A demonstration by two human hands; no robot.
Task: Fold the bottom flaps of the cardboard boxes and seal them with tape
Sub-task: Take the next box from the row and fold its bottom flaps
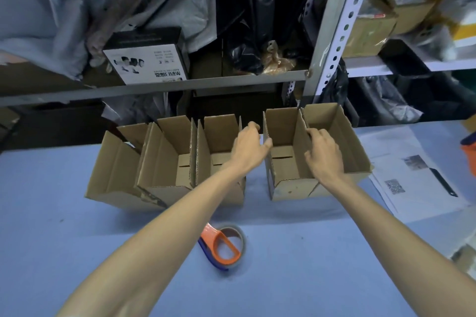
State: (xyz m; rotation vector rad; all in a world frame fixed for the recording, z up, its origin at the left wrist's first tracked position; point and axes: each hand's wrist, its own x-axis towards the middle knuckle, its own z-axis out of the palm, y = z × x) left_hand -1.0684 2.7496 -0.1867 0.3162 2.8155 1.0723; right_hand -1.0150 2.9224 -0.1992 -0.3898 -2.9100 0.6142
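Several open brown cardboard boxes stand in a row on the blue table [51, 226], mouths up. My left hand [248, 148] grips the left wall of the fourth box [286, 170], in the gap next to the third box [219, 162]. My right hand [323, 153] holds the upright flap between that box and the rightmost box [345, 141]. An orange-handled tape dispenser [222, 246] with a roll of tape lies on the table near me, between my forearms. Neither hand touches it.
A grey metal shelf rack [332, 41] stuffed with bags, parcels and a black-and-white printed box [145, 58] rises right behind the boxes. Printed paper sheets [412, 175] with a black utility knife [443, 183] lie at the right. An orange object [470, 152] sits at the right edge.
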